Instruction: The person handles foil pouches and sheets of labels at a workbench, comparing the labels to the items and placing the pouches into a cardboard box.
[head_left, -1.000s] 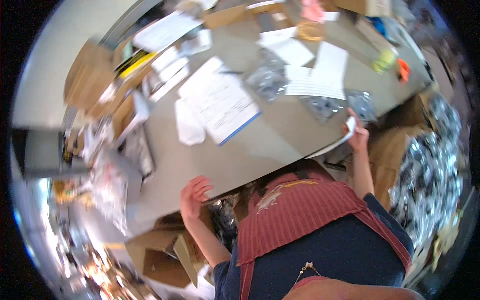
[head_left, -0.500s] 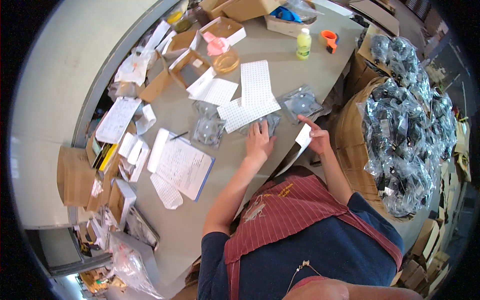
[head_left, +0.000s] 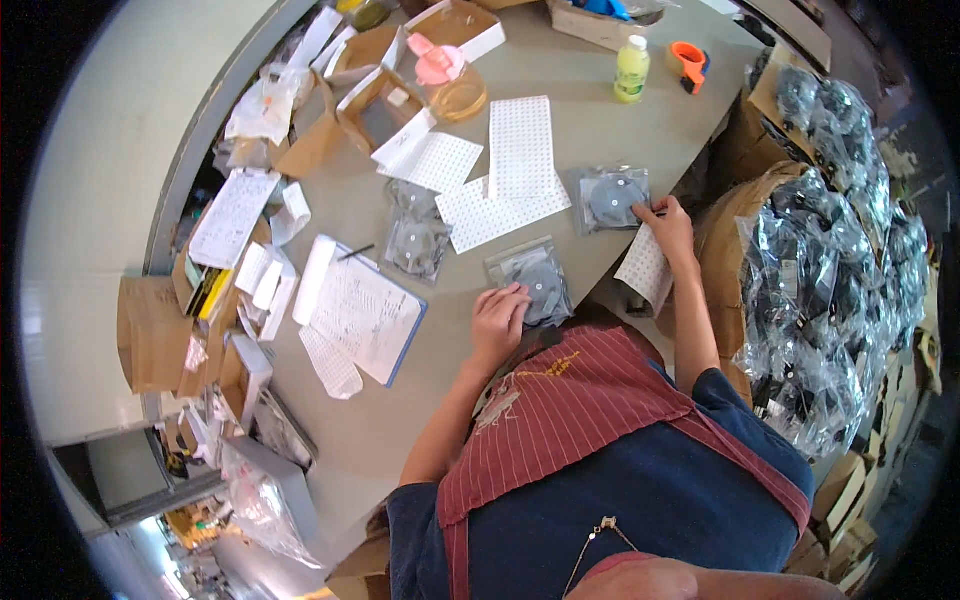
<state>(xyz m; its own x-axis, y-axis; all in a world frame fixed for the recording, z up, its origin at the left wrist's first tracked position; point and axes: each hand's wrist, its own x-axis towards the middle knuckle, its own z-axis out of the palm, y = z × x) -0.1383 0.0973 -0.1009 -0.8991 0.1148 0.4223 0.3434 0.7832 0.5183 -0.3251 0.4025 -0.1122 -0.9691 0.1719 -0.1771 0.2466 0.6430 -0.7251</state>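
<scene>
At the table's near edge lies a clear bag with a round grey disc part [head_left: 541,287]. My left hand [head_left: 500,322] is closed at the bag's left edge, fingers bent over it. Farther right is a second bagged grey disc part [head_left: 608,198]. My right hand [head_left: 674,232] reaches to its right side, fingertips touching the bag. A white label sheet with rows of small print [head_left: 643,265] hangs curled from my right hand, past the table edge. Two more bagged grey parts [head_left: 416,240] lie left of the larger label sheets [head_left: 520,145].
A clipboard with written papers [head_left: 365,318] and a pen [head_left: 356,252] lie left. A pink-lidded jug [head_left: 458,92], a yellow-green bottle [head_left: 631,70] and orange tape [head_left: 688,62] stand at the back. Right is a carton of bagged black parts [head_left: 800,300]; open boxes line the left.
My left hand has moved nearer with its bagged part, uncovering the disc. My right hand has gone right and forward to the second bag, the label sheet with it.
</scene>
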